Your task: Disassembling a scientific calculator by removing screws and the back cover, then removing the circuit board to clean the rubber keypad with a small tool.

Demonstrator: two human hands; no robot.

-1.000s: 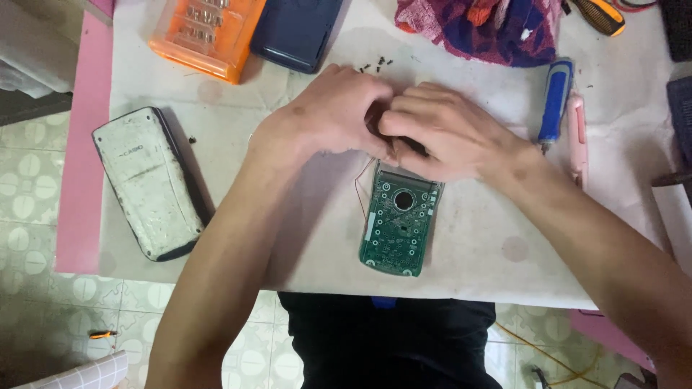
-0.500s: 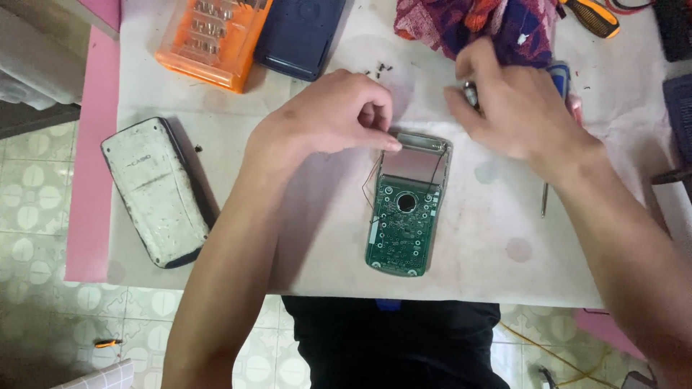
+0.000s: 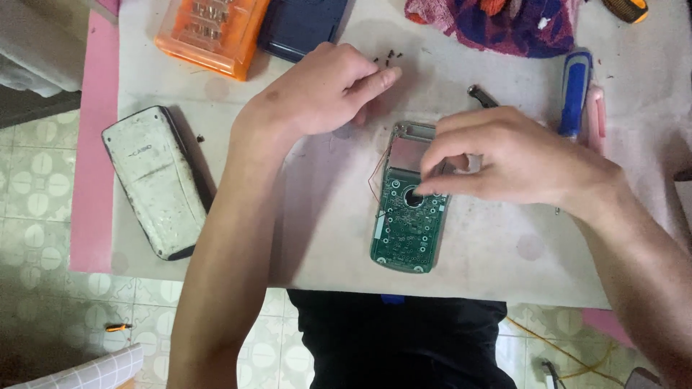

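Observation:
A green circuit board (image 3: 405, 230) with a grey display at its top end and thin wires at its left side lies on the stained white table top (image 3: 331, 216). My right hand (image 3: 515, 158) hovers over the board's upper part, thumb and forefinger pinched together at its round hole; anything between them is hidden. My left hand (image 3: 317, 94) rests on the table just above and left of the board, fingers loosely curled and forefinger stretched toward several tiny dark screws (image 3: 386, 59). It holds nothing. A grey metal tool tip (image 3: 481, 95) pokes out behind my right hand.
A worn white calculator shell (image 3: 155, 180) lies at the left. An orange plastic case (image 3: 213, 32) and a dark blue cover (image 3: 299, 25) sit at the back. A patterned cloth (image 3: 497, 21), a blue-handled tool (image 3: 574, 94) and a pink item (image 3: 597, 108) are at the right.
Both hands were clasped together over the board's top. My right hand then reached back to the cloth and has come down onto the board. My left hand has drawn up toward the screws.

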